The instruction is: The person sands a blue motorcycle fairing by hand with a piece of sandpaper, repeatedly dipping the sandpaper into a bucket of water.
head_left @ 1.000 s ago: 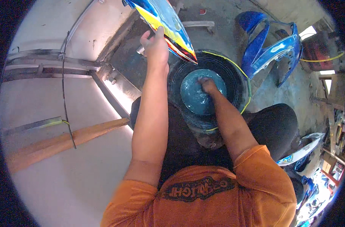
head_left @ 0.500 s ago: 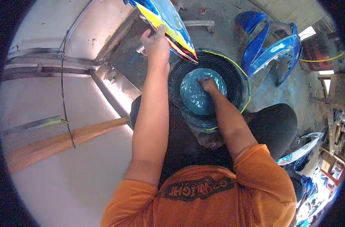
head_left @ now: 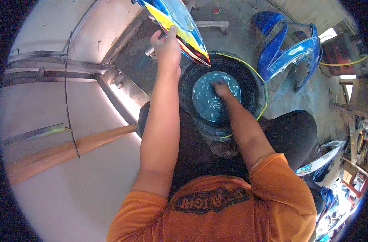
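Barely anything has shifted from the earlier frames: the glints on the water [head_left: 206, 103] have rearranged, and the panel's pointed tip sits a touch higher than a second ago. Left hand [head_left: 168, 50] has the motorcycle fairing panel [head_left: 180, 24] pinched at its left edge, one digit over the glossy face, and holds it up with the tip over the far rim of the round black tub [head_left: 252, 80]. Its upper end is cut off at the top of the view. Right hand [head_left: 221, 89] is dipped in the water, fingers partly hidden, so I can't tell if it's gripping something.

Handling-wise, my guess is thin moulded plastic: light for its length, stiff, a bit springy, and pretty slick if that gloss gets wet. The narrow tip looks like the fragile bit, so I wouldn't hold it there or knock it on the tub. I'd grab both long edges around the wide middle and keep gritty fingers off the blue, yellow and red finish.
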Demonstrator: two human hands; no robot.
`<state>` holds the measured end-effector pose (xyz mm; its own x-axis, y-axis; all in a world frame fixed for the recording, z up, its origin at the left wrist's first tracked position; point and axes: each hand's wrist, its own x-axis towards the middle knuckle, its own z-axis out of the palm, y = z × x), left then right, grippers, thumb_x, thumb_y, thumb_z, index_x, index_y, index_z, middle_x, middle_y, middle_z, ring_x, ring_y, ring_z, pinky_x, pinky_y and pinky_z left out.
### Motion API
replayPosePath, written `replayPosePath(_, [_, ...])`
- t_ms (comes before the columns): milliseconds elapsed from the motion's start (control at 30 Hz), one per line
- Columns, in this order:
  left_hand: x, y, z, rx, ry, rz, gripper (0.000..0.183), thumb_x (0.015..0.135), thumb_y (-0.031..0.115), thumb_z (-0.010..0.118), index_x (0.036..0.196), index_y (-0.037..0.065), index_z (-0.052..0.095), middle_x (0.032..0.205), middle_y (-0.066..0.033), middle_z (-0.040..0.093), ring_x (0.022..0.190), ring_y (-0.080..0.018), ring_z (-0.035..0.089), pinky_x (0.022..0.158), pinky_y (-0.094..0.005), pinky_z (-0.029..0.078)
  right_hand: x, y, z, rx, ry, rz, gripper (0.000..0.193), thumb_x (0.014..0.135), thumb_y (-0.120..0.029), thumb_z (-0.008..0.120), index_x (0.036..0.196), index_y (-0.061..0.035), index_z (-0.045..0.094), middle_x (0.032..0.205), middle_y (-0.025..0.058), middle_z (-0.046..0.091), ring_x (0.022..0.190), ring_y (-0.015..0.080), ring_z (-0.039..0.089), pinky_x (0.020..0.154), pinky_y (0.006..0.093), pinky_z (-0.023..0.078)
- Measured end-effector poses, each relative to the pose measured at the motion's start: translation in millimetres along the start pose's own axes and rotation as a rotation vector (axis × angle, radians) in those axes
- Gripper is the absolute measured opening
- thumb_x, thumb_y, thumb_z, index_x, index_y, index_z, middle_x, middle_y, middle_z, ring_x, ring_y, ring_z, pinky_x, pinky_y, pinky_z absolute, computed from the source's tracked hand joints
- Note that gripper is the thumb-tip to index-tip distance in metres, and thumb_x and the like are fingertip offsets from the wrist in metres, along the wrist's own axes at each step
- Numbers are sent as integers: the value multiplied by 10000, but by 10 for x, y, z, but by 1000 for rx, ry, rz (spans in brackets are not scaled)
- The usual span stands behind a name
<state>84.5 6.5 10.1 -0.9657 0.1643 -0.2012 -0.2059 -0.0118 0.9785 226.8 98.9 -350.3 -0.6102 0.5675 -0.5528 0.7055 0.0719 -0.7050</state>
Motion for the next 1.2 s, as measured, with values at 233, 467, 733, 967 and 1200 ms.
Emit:
replayPosePath(233, [-70, 83, 174, 31, -26, 15, 665, 949, 314, 633, 1398, -69, 328, 1327, -208, 505, 1243, -266, 493, 1082, -369, 343, 302, 229, -204, 266, -104, -217, 559, 914, -313, 580, 1413, -72, 503, 1315, 161, 610, 1178, 289, 592, 994, 376, 456])
replayPosePath(467, [-35, 44, 166, -10, -79, 22, 654, 951, 289, 622, 1404, -44, 288, 1319, -224, 511, 1227, -269, 505, 1063, -368, 360, -111, 245, -306, -845, -256, -365, 420, 843, -229, 578, 1216, -44, 638, 1247, 213, 632, 1117, 412, 615, 971, 477, 481])
replayPosePath(733, [-9, 43, 139, -9, -94, 16, 636, 953, 249, 614, 1408, -20, 260, 1303, -233, 529, 1195, -265, 530, 1036, -362, 387, -78, 433, -64, -697, -144, -76, 398, 776, -248, 649, 1104, -29, 696, 1200, 231, 649, 1109, 422, 624, 959, 499, 490])
replayPosePath(967, [25, 3, -103, -16, -40, 15, 617, 955, 249, 612, 1389, -25, 270, 1305, -230, 527, 1195, -263, 531, 1040, -361, 387, -372, -18, 60, -604, -223, -83, 423, 804, -300, 640, 1099, -2, 697, 1221, 223, 646, 1129, 397, 622, 967, 489, 490])
replayPosePath(1200, [71, -7, -264, -92, -42, 17, 610, 950, 260, 622, 1377, -18, 287, 1299, -210, 524, 1172, -258, 544, 1018, -366, 407, -257, 473, 343, -857, -425, -156, 320, 742, -282, 699, 965, -58, 748, 1129, 209, 680, 1075, 339, 654, 919, 469, 514])
